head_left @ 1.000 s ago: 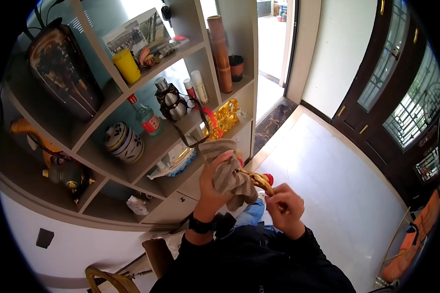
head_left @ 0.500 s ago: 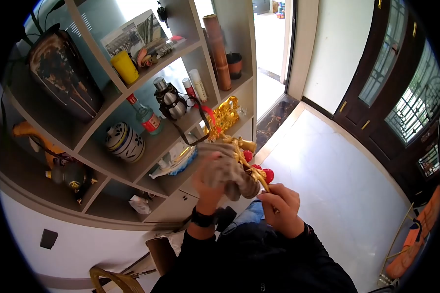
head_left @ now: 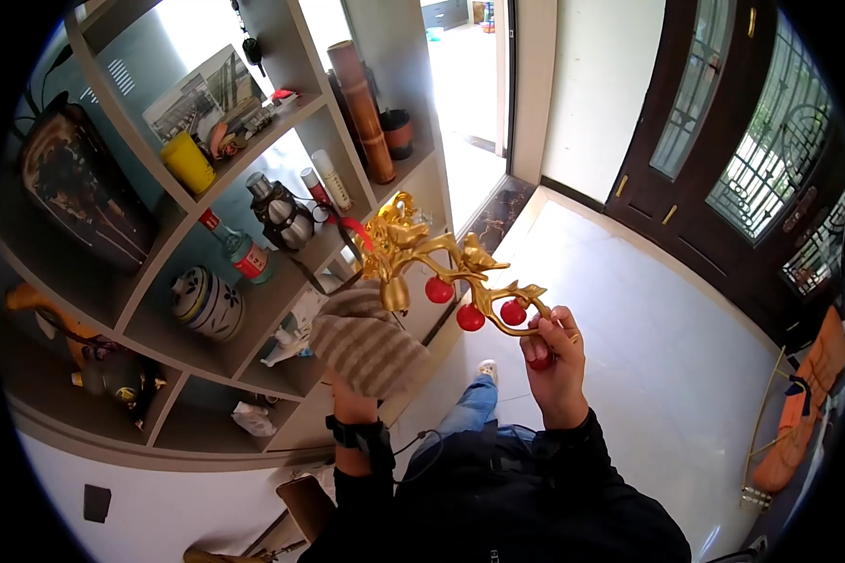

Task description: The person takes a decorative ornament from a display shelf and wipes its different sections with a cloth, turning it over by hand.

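Note:
A golden branch ornament [head_left: 474, 272] with birds, leaves and red balls is held up in front of the shelf. My right hand [head_left: 556, 361] grips its right end, fingers wrapped round the curved stem beside a red ball. A brown striped cloth [head_left: 368, 342] covers most of my left hand [head_left: 352, 402], just below the ornament's left end. Only the wrist and the base of that hand show, so its fingers are hidden. Behind the ornament's left part, a shiny gold piece [head_left: 374, 246] with a red ribbon is on the shelf.
The shelf unit [head_left: 160, 272] on the left carries a glass bottle [head_left: 246, 251], a patterned jar [head_left: 207, 302], a yellow cup [head_left: 188, 161], a bamboo tube [head_left: 361, 113] and a dark vase [head_left: 84, 192]. Dark doors [head_left: 704, 178] are at the right, an orange item [head_left: 803, 413] at the lower right.
The ornament has been raised and is now in fuller view, with my right hand still on its end. My cloth-covered left hand has moved left, off the ornament. The view has shifted right.

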Demonstrator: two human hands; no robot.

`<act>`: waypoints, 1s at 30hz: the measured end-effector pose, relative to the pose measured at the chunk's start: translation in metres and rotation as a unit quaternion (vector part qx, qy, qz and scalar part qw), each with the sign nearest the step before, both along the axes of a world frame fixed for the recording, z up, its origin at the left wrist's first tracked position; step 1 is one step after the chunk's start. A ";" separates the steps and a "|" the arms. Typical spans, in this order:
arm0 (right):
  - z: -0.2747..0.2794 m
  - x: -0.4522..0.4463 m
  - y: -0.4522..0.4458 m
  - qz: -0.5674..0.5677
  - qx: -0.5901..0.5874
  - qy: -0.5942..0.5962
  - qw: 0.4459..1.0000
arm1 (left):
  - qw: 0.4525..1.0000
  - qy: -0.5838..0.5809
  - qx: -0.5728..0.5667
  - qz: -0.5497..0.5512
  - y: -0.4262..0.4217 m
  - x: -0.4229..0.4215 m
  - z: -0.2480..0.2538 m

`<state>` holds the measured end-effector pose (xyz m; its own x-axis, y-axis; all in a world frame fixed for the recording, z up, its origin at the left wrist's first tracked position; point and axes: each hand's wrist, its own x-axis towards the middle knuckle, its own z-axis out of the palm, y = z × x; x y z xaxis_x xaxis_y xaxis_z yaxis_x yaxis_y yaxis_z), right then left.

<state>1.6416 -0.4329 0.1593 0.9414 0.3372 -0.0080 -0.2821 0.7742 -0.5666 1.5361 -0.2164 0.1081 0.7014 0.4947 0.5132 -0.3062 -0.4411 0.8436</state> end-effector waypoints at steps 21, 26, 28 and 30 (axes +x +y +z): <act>-0.009 -0.026 0.012 0.089 -0.016 -0.205 0.975 | 0.920 0.003 -0.330 -0.211 -0.042 -0.007 0.036; -0.008 -0.032 0.013 0.084 -0.033 -0.246 0.965 | 0.926 -0.011 -0.319 -0.201 -0.043 -0.008 0.043; -0.007 -0.035 0.013 0.062 -0.079 -0.287 0.953 | 0.934 -0.004 -0.298 -0.198 -0.043 -0.006 0.047; -0.009 -0.033 0.010 0.051 -0.117 -0.331 0.935 | 0.941 0.010 -0.273 -0.197 -0.043 -0.005 0.050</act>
